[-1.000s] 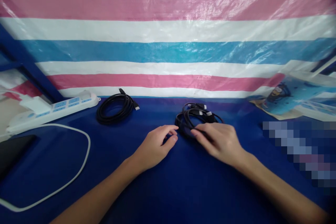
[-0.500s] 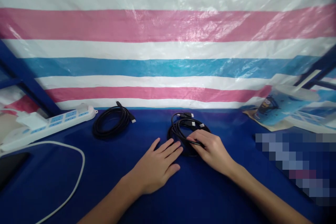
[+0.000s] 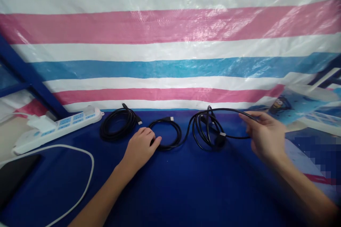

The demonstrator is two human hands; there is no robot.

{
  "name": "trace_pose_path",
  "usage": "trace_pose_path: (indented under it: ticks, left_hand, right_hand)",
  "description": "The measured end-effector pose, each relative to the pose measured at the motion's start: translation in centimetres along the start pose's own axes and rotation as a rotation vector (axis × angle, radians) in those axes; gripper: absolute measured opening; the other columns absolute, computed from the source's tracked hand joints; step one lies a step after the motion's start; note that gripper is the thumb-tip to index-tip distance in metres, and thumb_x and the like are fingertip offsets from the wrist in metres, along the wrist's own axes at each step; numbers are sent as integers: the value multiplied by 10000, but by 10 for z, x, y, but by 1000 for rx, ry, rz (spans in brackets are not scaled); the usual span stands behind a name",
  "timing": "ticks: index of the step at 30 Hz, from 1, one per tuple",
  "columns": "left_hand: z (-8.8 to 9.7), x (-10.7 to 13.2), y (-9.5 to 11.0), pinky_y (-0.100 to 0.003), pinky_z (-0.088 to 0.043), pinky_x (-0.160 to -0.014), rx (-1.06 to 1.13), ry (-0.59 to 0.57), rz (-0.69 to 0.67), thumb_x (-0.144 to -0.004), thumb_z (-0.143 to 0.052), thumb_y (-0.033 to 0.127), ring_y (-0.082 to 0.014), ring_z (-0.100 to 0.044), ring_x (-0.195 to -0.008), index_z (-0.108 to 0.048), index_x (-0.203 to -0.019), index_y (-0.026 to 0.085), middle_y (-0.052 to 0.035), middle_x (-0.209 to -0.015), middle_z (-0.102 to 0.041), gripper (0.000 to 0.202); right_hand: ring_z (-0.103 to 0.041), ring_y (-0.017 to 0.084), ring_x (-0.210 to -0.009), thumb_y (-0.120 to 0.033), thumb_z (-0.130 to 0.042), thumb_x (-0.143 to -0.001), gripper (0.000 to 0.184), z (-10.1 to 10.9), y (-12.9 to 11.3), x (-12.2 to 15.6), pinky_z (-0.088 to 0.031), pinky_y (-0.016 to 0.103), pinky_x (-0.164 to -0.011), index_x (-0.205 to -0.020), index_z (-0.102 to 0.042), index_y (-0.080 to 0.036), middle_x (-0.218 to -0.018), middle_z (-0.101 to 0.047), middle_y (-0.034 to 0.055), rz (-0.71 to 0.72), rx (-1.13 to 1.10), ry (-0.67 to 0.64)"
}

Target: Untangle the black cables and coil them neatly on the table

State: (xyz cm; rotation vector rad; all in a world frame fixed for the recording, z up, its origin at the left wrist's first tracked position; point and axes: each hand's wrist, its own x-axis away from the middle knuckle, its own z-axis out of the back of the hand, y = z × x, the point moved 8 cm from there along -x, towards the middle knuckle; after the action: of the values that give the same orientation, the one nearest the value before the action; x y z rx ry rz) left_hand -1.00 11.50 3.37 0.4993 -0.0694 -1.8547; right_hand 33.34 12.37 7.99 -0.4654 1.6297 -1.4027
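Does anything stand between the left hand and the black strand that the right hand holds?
Yes, more cable: first a black loop at the left hand, then a black tangle, from which the strand leads to the right hand. Nothing else visible stands between.

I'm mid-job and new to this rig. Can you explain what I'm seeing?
There's no machine: these are a person's bare hands, filmed from one camera on their head, looking forward and down. The right hand pinches a black cable; the left hand covers part of a black loop. On the blue table, a separate black coil lies beyond the left hand, with a white power strip, a white cord and a flat black object farther left. A striped sheet hangs behind.
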Motion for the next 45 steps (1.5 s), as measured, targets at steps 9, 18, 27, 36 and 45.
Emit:
trace_pose_path:
  ticks: [9, 18, 27, 36, 45]
  left_hand:
    - [9, 1, -8, -478, -396, -939, 14, 90, 62, -913, -400, 356, -277, -542, -1047, -648, -797, 176, -89, -969, -671, 328]
    - [-4, 13, 28, -338, -436, -1000, 469, 7, 39, -972, -221, 367, -158, -549, -1177, -454, -1321, 187, -71, -1242, -620, 457]
    - [-21, 10, 11, -397, -453, -931, 422, 30, 270, -765, -550, 253, -206, -611, -960, -325, -1389, 127, -69, -992, -649, 675]
    - [-24, 4, -19, -436, -283, -1106, 284, -6, 262, -781, -522, 333, -277, -384, -1313, -441, -1352, 86, -162, -1384, -469, 627]
    - [-20, 5, -28, -421, -246, -1128, 205, -84, 297, -778, -564, 360, -277, -261, -1391, -385, -1407, 142, -124, -1493, -335, 689]
  right_hand:
    - [-359, 102, -433, -290, -735, -702, 151, 25, -16, -8, -217, 265, -379, -773, -617, -227, -597, -528, -2, 131, 83, 58]
    - [-407, 330, -1303, -369, -454, -926, 528, -99, -43, 148, -334, 619, -1027, -1428, -359, -236, -1415, -458, 115, 697, 612, -1004]
    - [-522, 245, -1188, -290, -342, -965, 374, -103, -29, 131, -436, 460, -1002, -1227, -574, -157, -1263, -578, 128, 673, 642, -873]
    - [-641, 310, -810, -212, -549, -833, 342, -98, -4, 110, -506, 514, -748, -1142, -615, -81, -856, -682, 142, 609, 672, -822]
    - [-373, 63, -376, -271, -574, -834, 368, -1, -27, 20, -323, 234, -380, -1187, -560, -167, -602, -450, -58, 128, -85, 19]
